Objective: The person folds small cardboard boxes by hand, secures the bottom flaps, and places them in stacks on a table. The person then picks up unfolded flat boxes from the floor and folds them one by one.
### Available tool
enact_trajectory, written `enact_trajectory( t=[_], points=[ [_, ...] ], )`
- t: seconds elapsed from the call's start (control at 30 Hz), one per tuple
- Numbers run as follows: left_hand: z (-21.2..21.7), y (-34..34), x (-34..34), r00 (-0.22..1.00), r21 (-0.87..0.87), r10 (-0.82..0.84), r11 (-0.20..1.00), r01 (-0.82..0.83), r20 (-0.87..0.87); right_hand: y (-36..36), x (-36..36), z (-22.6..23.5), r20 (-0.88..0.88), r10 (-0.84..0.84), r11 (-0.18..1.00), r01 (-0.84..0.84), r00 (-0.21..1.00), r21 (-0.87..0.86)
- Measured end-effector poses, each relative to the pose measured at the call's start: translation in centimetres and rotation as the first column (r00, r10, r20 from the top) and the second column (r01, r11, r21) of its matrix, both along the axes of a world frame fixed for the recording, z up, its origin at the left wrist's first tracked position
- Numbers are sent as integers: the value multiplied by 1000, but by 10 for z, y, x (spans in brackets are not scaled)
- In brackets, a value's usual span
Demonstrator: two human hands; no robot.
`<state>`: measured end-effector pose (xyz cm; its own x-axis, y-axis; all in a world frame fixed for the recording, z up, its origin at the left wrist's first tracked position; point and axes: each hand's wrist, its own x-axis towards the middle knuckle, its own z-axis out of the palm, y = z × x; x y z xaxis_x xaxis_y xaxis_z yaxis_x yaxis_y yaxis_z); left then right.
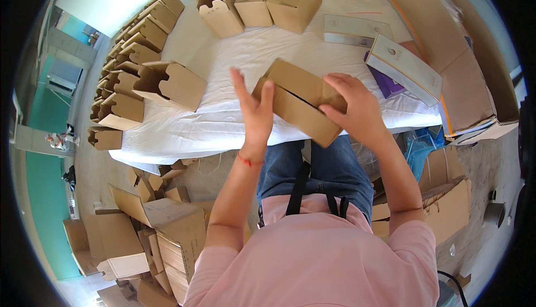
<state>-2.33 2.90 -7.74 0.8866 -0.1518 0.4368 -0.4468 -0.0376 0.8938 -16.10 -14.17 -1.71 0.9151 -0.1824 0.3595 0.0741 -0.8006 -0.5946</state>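
A brown cardboard box [304,106] is held tilted over the front edge of the white-covered table [223,111], with a dark slit between its flaps facing up. My right hand [354,106] grips its right side, thumb over the flap and fingers along the far edge. At the box's left end is my left hand [257,108], fingers stretched out and thumb apart; whether its palm touches the cardboard I cannot tell. A red string circles my left wrist. Left of my hands stands an open box [173,86] with cut-out flaps.
Rows of open cardboard boxes [125,108] line the table's left side, and several more boxes [295,2] stand at the back. Flat white boxes [406,68] and a purple one [385,83] lie right, beside a large carton [441,50]. Cardboard pieces [178,223] crowd the floor.
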Motion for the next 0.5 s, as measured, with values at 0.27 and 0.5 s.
enact_trajectory(
  t=[0.27,0.5],
  points=[
    [65,-46,-4,917,566,-399,758,322,13,19,6,3,-107,-230,973,225,967,-56],
    [44,-18,-21,967,486,-255,847,216,16,22,85,-12,157,-39,900,103,987,-423]
  ],
)
